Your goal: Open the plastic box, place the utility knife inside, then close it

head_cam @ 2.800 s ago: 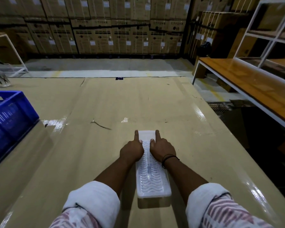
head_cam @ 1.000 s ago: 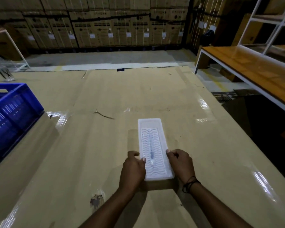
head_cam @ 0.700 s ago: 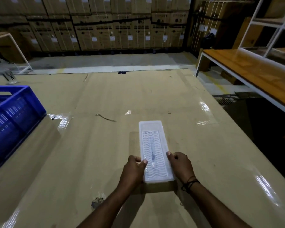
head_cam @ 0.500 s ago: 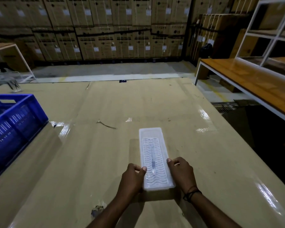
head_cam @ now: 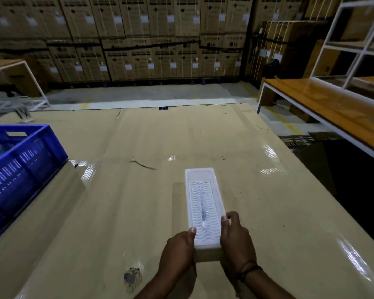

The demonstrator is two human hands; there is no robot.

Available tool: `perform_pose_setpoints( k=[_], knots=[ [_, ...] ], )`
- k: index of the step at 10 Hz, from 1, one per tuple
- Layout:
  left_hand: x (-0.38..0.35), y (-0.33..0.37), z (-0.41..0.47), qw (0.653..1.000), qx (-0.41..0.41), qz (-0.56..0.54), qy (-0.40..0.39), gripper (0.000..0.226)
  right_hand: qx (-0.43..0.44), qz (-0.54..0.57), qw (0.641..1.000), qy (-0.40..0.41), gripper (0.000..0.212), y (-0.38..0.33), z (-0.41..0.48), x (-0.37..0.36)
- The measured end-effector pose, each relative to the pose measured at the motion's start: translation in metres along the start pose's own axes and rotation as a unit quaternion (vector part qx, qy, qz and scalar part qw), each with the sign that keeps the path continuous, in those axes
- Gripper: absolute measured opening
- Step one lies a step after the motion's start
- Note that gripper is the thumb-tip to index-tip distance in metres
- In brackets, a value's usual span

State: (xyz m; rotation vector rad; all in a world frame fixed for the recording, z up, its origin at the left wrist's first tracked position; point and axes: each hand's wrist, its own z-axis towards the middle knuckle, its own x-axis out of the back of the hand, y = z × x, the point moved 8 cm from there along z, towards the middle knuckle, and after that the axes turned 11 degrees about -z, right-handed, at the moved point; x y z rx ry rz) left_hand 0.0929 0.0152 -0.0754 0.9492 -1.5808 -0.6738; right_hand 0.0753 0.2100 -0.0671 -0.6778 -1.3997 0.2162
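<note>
A long translucent white plastic box with a wavy-ribbed lid lies lengthwise on the cardboard-covered table, its lid down. Through the lid shows a slim dark shape, the utility knife. My left hand grips the box's near left corner with the thumb on the lid. My right hand holds the near right edge, thumb on the lid; a dark band circles that wrist.
A blue slotted crate stands at the table's left edge. A wooden bench with a white frame and a white shelf rack are to the right. Stacked cartons line the back wall. The table's right edge drops off.
Both hands slid from the box's far end to its near end and stayed there. Over the last second they hardly moved; the box remains shut and in place.
</note>
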Motion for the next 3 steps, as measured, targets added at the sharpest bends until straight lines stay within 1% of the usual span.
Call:
perform_pose_setpoints(
  k=[2, 3],
  knots=[
    [0.003, 0.001, 0.000, 0.999, 0.004, 0.028, -0.016, 0.061, 0.031, -0.082, 0.996, 0.014, 0.023, -0.003, 0.000, 0.010],
    [0.011, 0.001, 0.009, 0.997, 0.013, 0.069, -0.030, 0.067, 0.083, -0.104, 0.990, 0.048, 0.030, -0.007, 0.007, 0.023]
  ],
)
